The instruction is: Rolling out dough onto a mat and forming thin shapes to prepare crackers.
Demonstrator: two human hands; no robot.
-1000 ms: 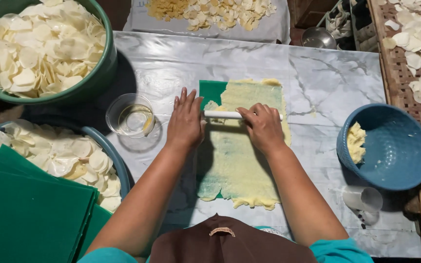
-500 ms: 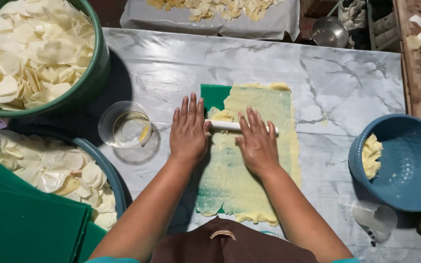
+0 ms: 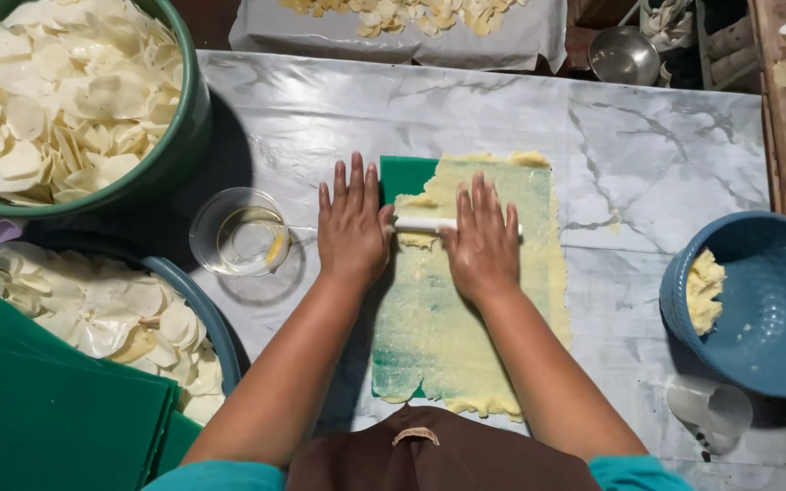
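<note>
Yellow dough [image 3: 466, 309] lies thin on a green sheet [image 3: 404, 175] mid-surface. Your left hand [image 3: 349, 227] and right hand [image 3: 482, 244] press flat, fingers spread, no grip closed, so the white roller [image 3: 422, 224] turns under your palms.

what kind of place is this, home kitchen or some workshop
Probably a small food-making workshop. Both hands press a white roller over thin yellow dough on a green sheet, on a marble-look table, beside big basins of pale round chips.
</note>
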